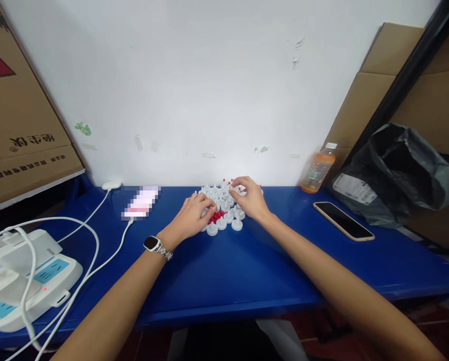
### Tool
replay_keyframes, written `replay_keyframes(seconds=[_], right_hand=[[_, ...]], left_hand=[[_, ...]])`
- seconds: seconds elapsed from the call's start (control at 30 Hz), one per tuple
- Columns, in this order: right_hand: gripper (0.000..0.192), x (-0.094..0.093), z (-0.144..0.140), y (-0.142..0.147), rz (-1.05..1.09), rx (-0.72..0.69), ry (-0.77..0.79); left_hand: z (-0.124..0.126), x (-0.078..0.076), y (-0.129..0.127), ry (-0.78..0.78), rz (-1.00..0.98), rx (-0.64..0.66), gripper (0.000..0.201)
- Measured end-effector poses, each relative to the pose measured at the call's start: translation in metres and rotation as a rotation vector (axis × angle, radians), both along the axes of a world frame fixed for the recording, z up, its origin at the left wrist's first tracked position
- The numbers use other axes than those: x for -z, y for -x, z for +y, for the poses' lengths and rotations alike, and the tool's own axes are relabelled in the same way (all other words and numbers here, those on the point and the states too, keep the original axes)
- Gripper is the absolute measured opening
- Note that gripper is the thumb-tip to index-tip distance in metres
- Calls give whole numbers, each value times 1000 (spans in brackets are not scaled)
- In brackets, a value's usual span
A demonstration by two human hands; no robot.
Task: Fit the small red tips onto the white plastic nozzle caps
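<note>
Small round white plastic caps with raised middle spouts (236,224) stand in a cluster on the blue table. Among them lies a heap of tiny red tips (216,217); a few caps at the back carry red tips on top. My left hand (193,214) is at the left side of the cluster, its fingers bent together beside the red heap; whatever lies between them is hidden. Over the back right of the caps, my right hand (251,199) has its thumb and forefinger brought together in a pinch. What that pinch holds is too small to make out.
A power strip (55,273) with white cables lies at the left, near a charging phone (141,203). To the right are another phone (344,221), an orange drink bottle (318,168) and a dark plastic bag (393,170). Cardboard boxes (25,115) flank the table; a white wall (209,90) stands behind.
</note>
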State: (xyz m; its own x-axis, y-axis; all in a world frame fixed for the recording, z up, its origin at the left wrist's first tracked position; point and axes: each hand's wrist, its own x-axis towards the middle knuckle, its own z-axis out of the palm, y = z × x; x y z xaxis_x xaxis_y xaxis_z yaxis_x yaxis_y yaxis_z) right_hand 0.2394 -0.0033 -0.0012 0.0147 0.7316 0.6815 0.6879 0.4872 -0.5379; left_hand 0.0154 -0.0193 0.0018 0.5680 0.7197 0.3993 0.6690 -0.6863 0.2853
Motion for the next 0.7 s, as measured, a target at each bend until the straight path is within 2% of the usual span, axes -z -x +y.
replay_keyframes(seconds=[0.1, 0.2, 0.27, 0.37, 0.53, 0.7], right_hand=[[14, -4, 32, 5, -60, 82, 101], [19, -14, 72, 16, -163, 39, 280], [21, -19, 98, 26, -283, 86, 333], [21, -18, 127, 42, -348, 114, 387], [19, -9, 146, 59, -420, 118, 496], [23, -12, 141, 49, -424, 157, 479]], left_hand=[[0, 3, 1, 33, 19, 6, 42], [2, 4, 3, 50, -39, 7, 41], [4, 5, 5, 55, -66, 9, 39], [4, 7, 6, 69, -77, 17, 38], [3, 6, 6, 77, -82, 4, 33], [0, 4, 5, 64, -81, 2, 36]])
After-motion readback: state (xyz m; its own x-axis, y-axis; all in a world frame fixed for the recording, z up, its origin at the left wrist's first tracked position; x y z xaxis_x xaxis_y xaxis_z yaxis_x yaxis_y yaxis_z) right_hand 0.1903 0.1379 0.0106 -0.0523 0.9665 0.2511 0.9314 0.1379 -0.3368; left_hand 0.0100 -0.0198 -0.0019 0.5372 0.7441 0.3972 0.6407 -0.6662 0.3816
